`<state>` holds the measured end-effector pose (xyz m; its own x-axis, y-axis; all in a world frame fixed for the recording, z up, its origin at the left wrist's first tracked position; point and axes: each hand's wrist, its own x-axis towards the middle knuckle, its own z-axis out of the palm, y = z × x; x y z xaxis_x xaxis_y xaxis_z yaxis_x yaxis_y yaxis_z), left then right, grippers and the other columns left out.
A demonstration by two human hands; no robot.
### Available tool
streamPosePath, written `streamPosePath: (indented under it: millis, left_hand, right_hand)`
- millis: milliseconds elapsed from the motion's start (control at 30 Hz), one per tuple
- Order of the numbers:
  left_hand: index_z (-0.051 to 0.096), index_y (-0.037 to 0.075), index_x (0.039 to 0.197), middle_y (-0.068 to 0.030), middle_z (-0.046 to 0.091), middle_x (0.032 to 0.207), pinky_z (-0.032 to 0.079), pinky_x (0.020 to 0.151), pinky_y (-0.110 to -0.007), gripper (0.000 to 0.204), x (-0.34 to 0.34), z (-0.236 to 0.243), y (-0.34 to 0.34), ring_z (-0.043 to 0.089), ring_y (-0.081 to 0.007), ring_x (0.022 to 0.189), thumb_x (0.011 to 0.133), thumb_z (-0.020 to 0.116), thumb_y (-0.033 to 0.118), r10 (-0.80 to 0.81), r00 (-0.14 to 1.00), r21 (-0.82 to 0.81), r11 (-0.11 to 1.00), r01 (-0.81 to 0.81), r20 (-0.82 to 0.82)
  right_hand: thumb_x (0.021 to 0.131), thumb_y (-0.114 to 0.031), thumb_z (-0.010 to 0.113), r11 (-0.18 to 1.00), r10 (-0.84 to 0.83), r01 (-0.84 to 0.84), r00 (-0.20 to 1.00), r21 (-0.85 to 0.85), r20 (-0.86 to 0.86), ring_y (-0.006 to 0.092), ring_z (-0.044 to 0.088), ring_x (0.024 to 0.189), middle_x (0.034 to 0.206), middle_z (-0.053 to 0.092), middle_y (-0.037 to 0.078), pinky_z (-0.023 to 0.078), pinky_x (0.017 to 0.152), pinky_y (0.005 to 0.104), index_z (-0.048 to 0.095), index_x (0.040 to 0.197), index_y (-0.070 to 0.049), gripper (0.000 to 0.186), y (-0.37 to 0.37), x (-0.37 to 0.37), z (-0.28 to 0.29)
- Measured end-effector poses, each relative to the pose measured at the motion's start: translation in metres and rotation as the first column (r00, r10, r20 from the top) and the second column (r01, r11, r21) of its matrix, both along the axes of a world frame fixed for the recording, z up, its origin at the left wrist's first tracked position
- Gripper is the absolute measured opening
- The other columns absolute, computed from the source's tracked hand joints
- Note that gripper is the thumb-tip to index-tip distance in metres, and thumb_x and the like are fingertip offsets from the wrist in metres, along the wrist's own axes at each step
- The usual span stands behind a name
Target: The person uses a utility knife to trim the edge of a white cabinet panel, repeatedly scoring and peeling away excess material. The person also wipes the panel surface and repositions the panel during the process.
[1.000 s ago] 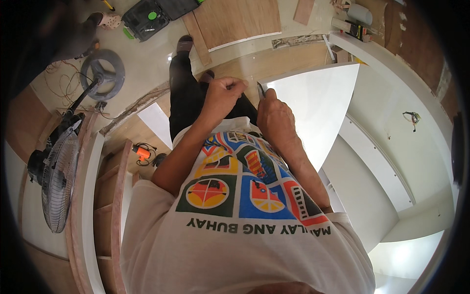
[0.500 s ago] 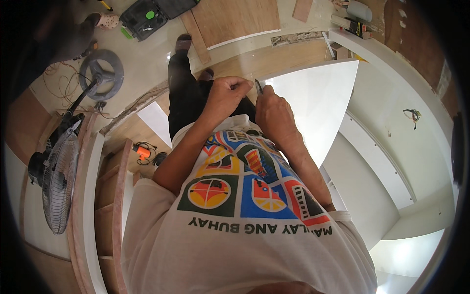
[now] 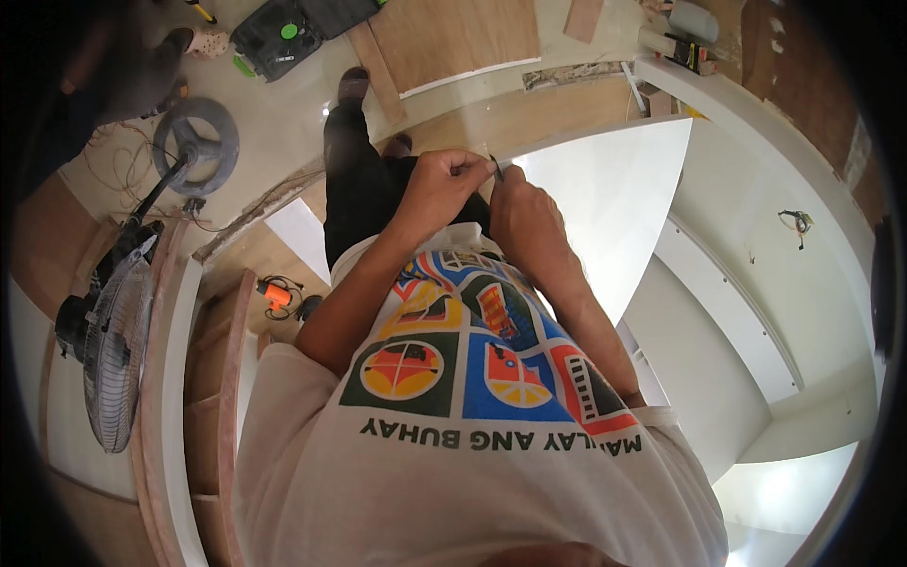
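Observation:
Both my hands meet in front of my waist, above my dark trousers and beside a white panel [image 3: 605, 189]. My left hand [image 3: 442, 187] is closed in a pinch, its thumb and forefinger together; whatever is between them is too small to make out. My right hand [image 3: 525, 217] is wrapped round a thin dark tool [image 3: 497, 167], perhaps a cutter, whose narrow end sticks out past the thumb. That end lies right at my left fingertips. Most of the tool is hidden inside my right fist.
A standing fan [image 3: 118, 345] is at the left, near wooden shelving [image 3: 210, 425]. An orange power tool [image 3: 275, 295] with a cord lies beside it. An open black tool case [image 3: 283, 47] and a plywood sheet [image 3: 468, 42] lie ahead. Another person's dark-clad leg [image 3: 142, 71] shows at upper left.
My left fingertips have shifted slightly right, closer to the tool's end. My right hand has tilted a little with the tool. The other person at upper left has moved slightly.

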<state>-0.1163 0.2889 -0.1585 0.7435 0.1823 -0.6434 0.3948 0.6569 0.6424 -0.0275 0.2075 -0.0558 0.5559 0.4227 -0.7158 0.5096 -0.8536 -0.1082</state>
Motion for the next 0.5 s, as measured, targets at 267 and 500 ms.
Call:
streamPosePath:
  millis: [267, 500]
  left_hand:
    - [0.074, 0.000, 0.090, 0.0049, 0.054, 0.063, 0.028, 0.044, -0.022, 0.016, 0.005, 0.004, 0.003, 0.041, -0.0025, 0.050, 0.091, 0.072, 0.017, 0.006, 0.996, -0.214, 0.977, -0.025, -0.091]
    - [0.065, 0.005, 0.078, 0.0059, 0.047, 0.060, 0.024, 0.041, -0.022, 0.015, 0.009, 0.006, 0.006, 0.038, -0.0040, 0.045, 0.090, 0.070, 0.014, -0.001, 0.979, -0.486, 0.868, -0.101, -0.206]
  right_hand:
    - [0.098, -0.014, 0.054, 0.989, -0.044, 0.046, 0.999, 0.142, -0.022, 0.0475, 0.065, 0.069, 0.070, 0.063, 0.027, 0.051, 0.061, 0.0562, 0.050, 0.095, 0.001, 0.016, -0.007, 0.004, 0.015]
    - [0.101, -0.012, 0.053, 0.964, -0.083, 0.078, 0.997, 0.254, 0.006, 0.0486, 0.062, 0.060, 0.061, 0.059, 0.027, 0.046, 0.052, 0.0531, 0.050, 0.091, 0.002, 0.018, -0.007, -0.001, 0.029]
